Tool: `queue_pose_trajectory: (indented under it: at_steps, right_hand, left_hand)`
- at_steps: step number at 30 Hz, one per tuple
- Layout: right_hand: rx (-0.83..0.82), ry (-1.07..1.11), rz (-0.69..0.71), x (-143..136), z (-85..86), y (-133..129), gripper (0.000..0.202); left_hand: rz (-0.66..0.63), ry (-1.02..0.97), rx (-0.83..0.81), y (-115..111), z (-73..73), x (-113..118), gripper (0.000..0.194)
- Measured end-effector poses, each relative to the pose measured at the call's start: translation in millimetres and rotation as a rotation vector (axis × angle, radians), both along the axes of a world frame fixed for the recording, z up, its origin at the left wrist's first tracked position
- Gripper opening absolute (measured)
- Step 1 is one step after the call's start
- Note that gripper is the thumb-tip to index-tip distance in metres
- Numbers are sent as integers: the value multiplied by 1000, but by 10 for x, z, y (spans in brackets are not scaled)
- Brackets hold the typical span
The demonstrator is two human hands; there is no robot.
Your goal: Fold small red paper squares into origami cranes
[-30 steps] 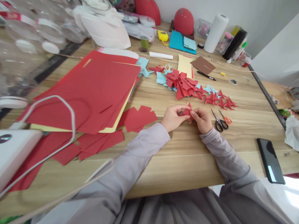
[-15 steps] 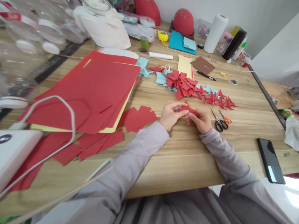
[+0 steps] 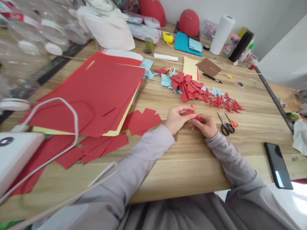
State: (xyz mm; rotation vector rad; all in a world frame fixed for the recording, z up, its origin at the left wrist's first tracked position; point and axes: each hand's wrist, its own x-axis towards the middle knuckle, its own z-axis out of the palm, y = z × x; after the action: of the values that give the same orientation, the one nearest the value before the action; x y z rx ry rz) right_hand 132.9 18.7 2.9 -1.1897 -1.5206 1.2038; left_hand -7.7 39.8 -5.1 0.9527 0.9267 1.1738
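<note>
Between my two hands is a small folded piece of red paper [image 3: 190, 112], held above the wooden table. My left hand [image 3: 177, 119] pinches its left part between thumb and fingers. On its right end my right hand [image 3: 206, 125] is closed, with the thumb tip close to my left thumb. The fingers cover much of the paper. Beyond my hands lies a pile of folded red paper pieces [image 3: 188, 88] with light blue ones [image 3: 166, 80] among them. To the left of my left hand are flat red paper pieces [image 3: 145, 122].
Black scissors [image 3: 225, 126] and orange scissors [image 3: 233, 122] lie right of my right hand. A phone [image 3: 278, 164] rests at the right. Large red sheets [image 3: 96, 92] and a white device [image 3: 20, 156] with a cable occupy the left. Bottles [image 3: 51, 30] stand at the back left.
My right hand has shifted slightly left, closer to my left hand. The red paper's visible shape has changed, with its middle now more covered by the fingertips.
</note>
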Motion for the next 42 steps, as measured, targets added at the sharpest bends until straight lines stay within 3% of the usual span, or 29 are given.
queue_pose_trajectory:
  at_steps: [13, 21, 42]
  right_hand:
    - [31, -7, 7, 4, -33, -2, 31]
    - [-21, 128, 75, 13, -73, 23, 30]
    - [-134, 243, -80, -22, -61, 39, 30]
  left_hand:
    - [-18, -40, -39, -9, 48, 3, 37]
    - [-53, -95, -61, 15, 47, -23, 39]
    - [-5, -100, -54, 17, 4, 18, 35]
